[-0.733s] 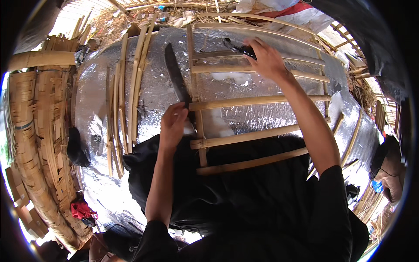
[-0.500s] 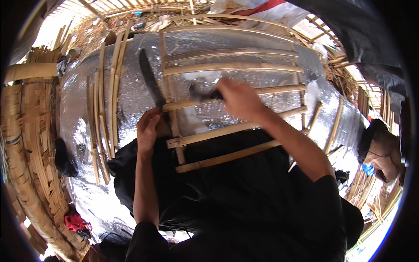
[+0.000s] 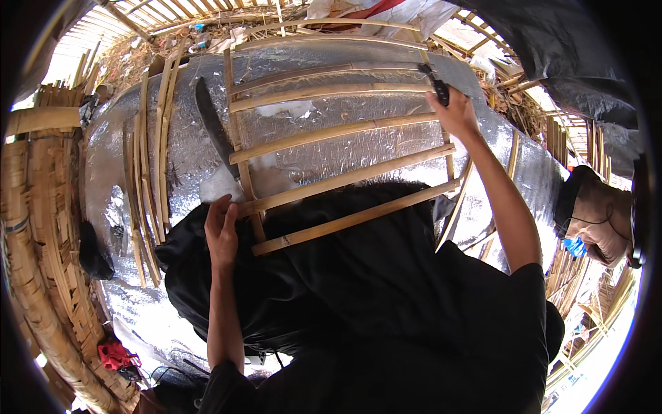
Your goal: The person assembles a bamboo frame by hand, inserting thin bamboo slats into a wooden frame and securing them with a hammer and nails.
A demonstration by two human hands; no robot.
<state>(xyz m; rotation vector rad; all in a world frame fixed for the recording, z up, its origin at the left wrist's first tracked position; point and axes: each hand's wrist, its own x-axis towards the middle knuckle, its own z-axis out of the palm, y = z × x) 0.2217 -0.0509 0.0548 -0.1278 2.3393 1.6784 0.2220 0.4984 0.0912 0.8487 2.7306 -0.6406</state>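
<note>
Two hands work on a bamboo frame (image 3: 331, 138) that lies across a silver foil sheet (image 3: 331, 117) and a black cloth (image 3: 358, 276). The left hand (image 3: 222, 231) rests with its fingers curled on the near left corner of the frame, where an upright slat meets a crosspiece. Just above it a long dark blade (image 3: 215, 131) lies on the foil beside the upright slat. The right hand (image 3: 455, 114) reaches to the far right edge of the frame and is closed around a small black tool (image 3: 436, 84), its tip at a slat joint. Loose bamboo strips (image 3: 148, 159) lie left of the frame.
</note>
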